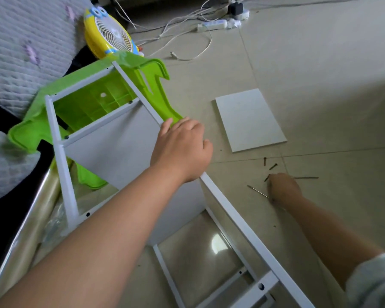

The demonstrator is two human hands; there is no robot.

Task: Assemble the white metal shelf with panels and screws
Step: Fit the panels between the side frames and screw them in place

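Observation:
The white metal shelf frame (pixel 62 165) lies tilted across the floor, its far end resting on a green plastic stool (pixel 93 101). A grey-white panel (pixel 116 147) sits inside the frame. My left hand (pixel 182 147) grips the frame's right rail with fingers curled over it. My right hand (pixel 283 188) is down on the floor among dark screws (pixel 272 166), fingers curled at them; what it pinches is hidden. A thin metal tool (pixel 257 191) lies beside that hand. A loose white panel (pixel 249 120) lies flat on the tiles.
A yellow toy fan (pixel 108 34) stands behind the stool. A power strip (pixel 211 25) and white cables trail across the far floor. A quilted bed (pixel 20 41) fills the left side. A clear plastic roll (pixel 31 218) lies along the frame's left.

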